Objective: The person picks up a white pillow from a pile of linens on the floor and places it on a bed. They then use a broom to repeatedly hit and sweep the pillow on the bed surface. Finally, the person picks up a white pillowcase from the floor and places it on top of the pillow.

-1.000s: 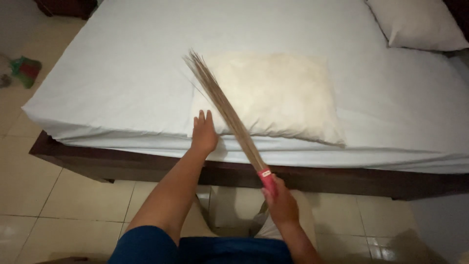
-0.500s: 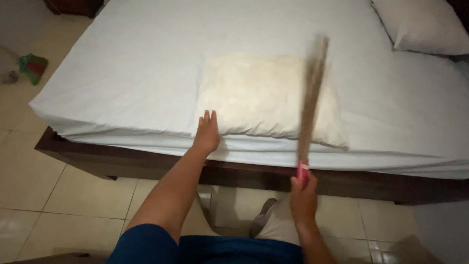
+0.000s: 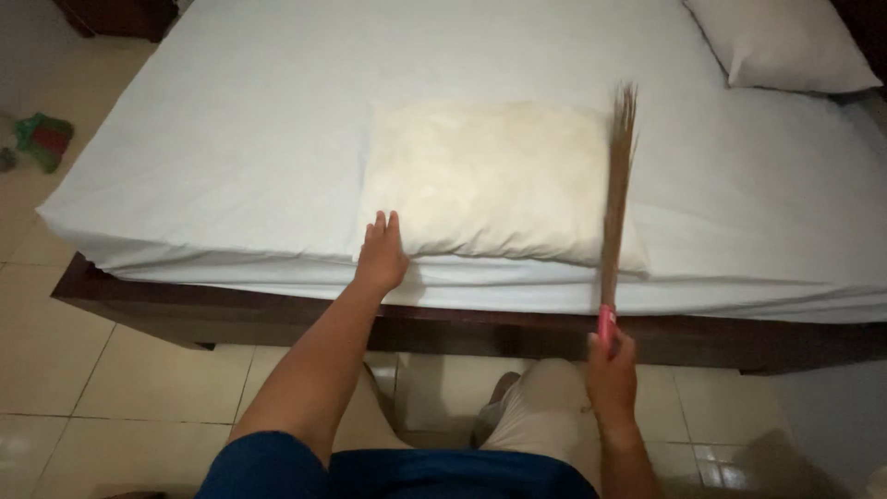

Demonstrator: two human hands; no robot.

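Our right hand (image 3: 612, 370), gripping the broom (image 3: 617, 176), has swung it from the pillow's (image 3: 490, 180) left side to its right edge (bristles upright); our left hand (image 3: 382, 254) stays flat, fingers spread, steadying the pillow's corner.

Hidden, cropped and unclear parts

The second pillow (image 3: 781, 42), far beyond the right fingers (image 3: 605, 346), is cut by the top edge, and the bed (image 3: 231, 139) runs out of frame at top and right. The broom (image 3: 617, 176) bristles are motion-blurred; its pink handle end disappears inside the right fingers' closed grip. Left of the left fingers (image 3: 381, 226), the green thing (image 3: 42, 139) on the floor is too small to identify. Both arms are cropped at the bottom edge.
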